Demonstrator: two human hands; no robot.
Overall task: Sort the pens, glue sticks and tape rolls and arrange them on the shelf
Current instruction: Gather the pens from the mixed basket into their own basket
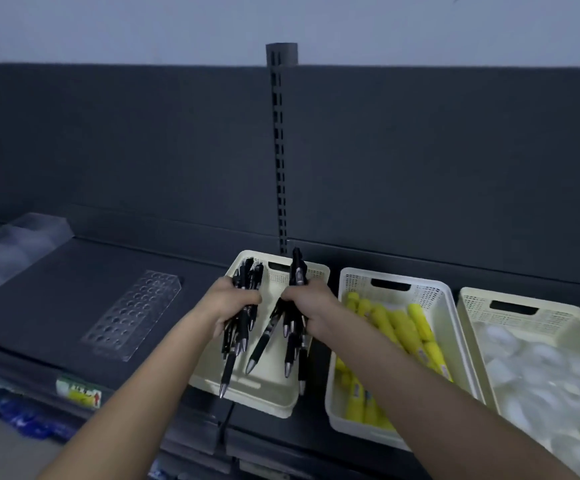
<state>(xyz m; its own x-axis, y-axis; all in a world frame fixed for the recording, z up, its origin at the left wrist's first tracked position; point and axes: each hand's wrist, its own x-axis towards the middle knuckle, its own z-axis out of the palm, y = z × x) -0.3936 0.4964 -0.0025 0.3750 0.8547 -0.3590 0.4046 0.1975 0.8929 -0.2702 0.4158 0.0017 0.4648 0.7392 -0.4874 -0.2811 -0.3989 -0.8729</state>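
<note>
Both hands hover over a cream basket [274, 396] on the dark shelf. My left hand [228, 301] grips a bundle of black pens [238, 341], tips pointing toward me. My right hand [311, 306] clutches a second bundle of black pens [290, 341], one pen sticking up past the fingers. Apart from the held pens, the basket's floor looks bare. A second cream basket [351, 282] to the right holds several yellow glue sticks [403, 327]. A third basket [468, 306] at far right holds white tape rolls [538, 372].
A clear acrylic pen holder [132, 313] with many round holes lies on the shelf left of the baskets. Clear plastic dividers [11, 244] stand at far left. A slotted upright post [279, 150] rises behind the baskets. A price label [79, 391] sits on the shelf's front edge.
</note>
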